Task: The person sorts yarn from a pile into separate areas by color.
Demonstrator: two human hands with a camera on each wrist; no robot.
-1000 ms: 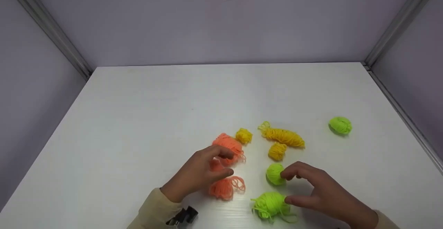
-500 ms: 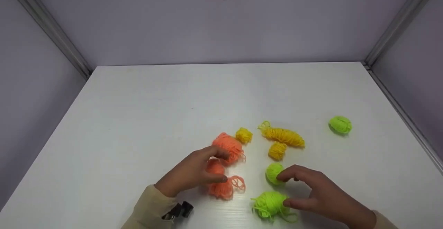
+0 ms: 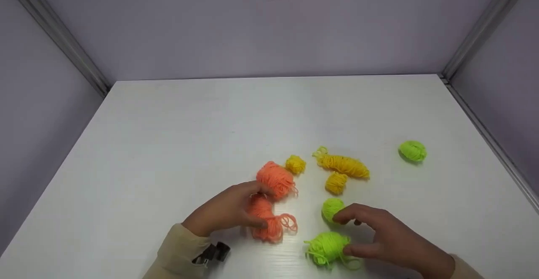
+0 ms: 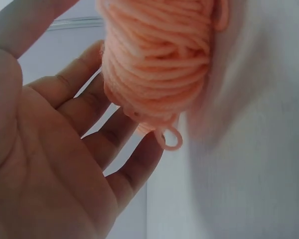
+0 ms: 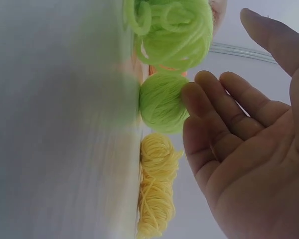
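Two orange yarn bundles [image 3: 276, 179] [image 3: 267, 223], three yellow yarn bundles [image 3: 295, 164] [image 3: 343, 165] [image 3: 335, 183], three green yarn bundles [image 3: 412, 150] [image 3: 331, 208] [image 3: 328, 247].

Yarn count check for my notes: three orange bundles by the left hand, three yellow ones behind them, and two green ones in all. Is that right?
Not quite: the green count is off. The head view shows three green bundles: a small ball at the right hand's fingertips, a loose bundle by its thumb, and a lone ball far right. The orange and yellow counts stand.

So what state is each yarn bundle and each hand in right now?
Orange yarn bundle: on the table, loops loose, left hand touching it.
Upper orange bundle: lying wound.
Small green ball: wound tight, at right hand fingertips.
Loose green bundle: unravelling, by the thumb.
Far green ball: alone, wound.
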